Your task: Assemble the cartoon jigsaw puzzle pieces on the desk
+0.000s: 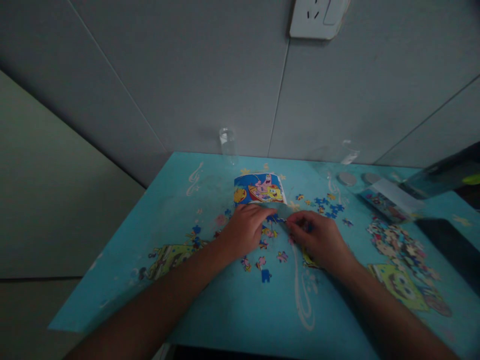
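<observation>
Several jigsaw puzzle pieces lie on the blue table, and a small dark blue puzzle piece sits between my two hands. My right hand is closed, thumb and forefinger pinching its right end. From the left, my left hand is closed with its fingertips on the joined blue pieces; its other fingers are hidden. Just beyond my hands lies a picture sheet with cartoon figures on a blue ground. A single blue piece and a pink piece rest nearer to me.
Blue pieces are spread at the right, with a larger pile of pieces beyond. Clear containers stand by the wall. Round lids, a printed card and a dark flat object lie at the right.
</observation>
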A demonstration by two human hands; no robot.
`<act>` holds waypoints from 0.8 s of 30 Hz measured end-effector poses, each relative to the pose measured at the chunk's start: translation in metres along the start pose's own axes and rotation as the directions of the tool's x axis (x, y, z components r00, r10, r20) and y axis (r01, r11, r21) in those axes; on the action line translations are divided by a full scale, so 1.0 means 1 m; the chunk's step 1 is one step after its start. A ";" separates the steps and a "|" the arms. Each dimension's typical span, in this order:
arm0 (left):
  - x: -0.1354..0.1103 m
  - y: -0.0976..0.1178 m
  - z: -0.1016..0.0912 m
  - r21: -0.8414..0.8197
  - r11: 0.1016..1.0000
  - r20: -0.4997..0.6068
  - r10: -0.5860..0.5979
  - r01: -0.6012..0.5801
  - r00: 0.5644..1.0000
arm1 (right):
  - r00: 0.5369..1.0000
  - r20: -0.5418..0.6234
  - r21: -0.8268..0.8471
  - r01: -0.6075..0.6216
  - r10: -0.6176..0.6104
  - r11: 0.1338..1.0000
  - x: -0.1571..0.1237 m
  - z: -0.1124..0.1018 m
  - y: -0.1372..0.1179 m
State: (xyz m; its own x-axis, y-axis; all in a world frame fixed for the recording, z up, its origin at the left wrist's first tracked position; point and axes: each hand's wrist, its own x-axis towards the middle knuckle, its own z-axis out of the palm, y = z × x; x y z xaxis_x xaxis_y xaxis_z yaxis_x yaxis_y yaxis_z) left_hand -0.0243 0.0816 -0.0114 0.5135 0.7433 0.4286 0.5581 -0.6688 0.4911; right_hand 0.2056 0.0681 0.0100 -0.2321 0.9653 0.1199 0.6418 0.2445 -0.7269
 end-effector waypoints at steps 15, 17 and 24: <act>-0.014 -0.035 -0.054 0.126 0.992 -0.337 0.017 0.028 0.941 | 0.982 0.143 0.013 0.124 -0.125 0.992 -0.017 -0.004 0.002; -0.017 -0.039 -0.061 0.204 0.979 -0.346 0.044 0.029 0.937 | 0.969 0.186 0.029 0.159 -0.162 0.987 -0.020 -0.001 0.001; -0.022 -0.048 -0.074 0.290 0.955 -0.375 0.048 0.068 0.926 | 0.975 0.178 0.048 0.124 -0.131 0.991 -0.017 -0.004 0.002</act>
State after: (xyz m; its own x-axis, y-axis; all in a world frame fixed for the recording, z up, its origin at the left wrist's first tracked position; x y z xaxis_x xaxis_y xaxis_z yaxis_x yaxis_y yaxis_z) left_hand -0.1107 0.0984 0.0114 0.2580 0.6613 0.7043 0.7566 -0.5916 0.2784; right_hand 0.2131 0.0527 0.0093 -0.4407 0.8930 0.0914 0.5723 0.3580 -0.7378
